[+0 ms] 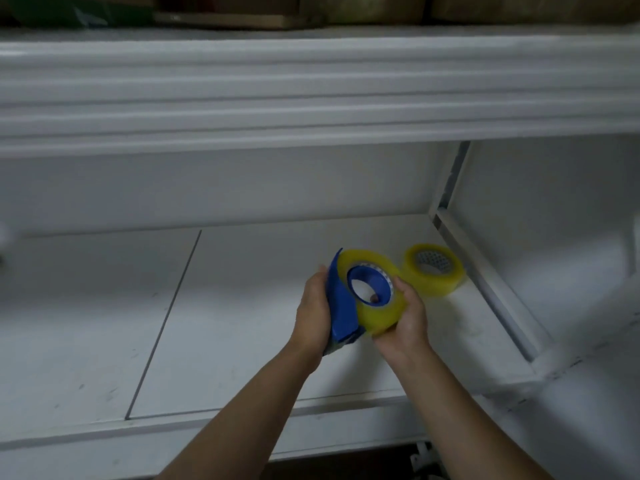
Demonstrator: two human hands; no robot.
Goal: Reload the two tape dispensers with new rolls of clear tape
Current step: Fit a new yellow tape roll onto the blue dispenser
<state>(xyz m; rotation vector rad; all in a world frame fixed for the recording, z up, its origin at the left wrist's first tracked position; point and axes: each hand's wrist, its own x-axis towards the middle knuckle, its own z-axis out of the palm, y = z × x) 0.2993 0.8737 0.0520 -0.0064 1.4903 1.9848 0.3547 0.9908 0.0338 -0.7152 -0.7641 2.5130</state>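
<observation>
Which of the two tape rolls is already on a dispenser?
The roll in the hands, seated on the blue dispenser; the other roll lies loose on the shelf.

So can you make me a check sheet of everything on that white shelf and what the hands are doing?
Surface: white shelf, scuffed, with a dark seam line across it.
Job's things: blue tape dispenser held above the shelf with a yellowish clear tape roll on its hub; spare tape roll lying flat at the back right. Second dispenser: nothing seen.
Clutter: nothing seen.
Grippers: left hand holds the dispenser's blue side; right hand has its grip on the mounted roll.
Cables: nothing seen.
Surroundings: white upper shelf edge; dim brownish items above, too dark to identify.
</observation>
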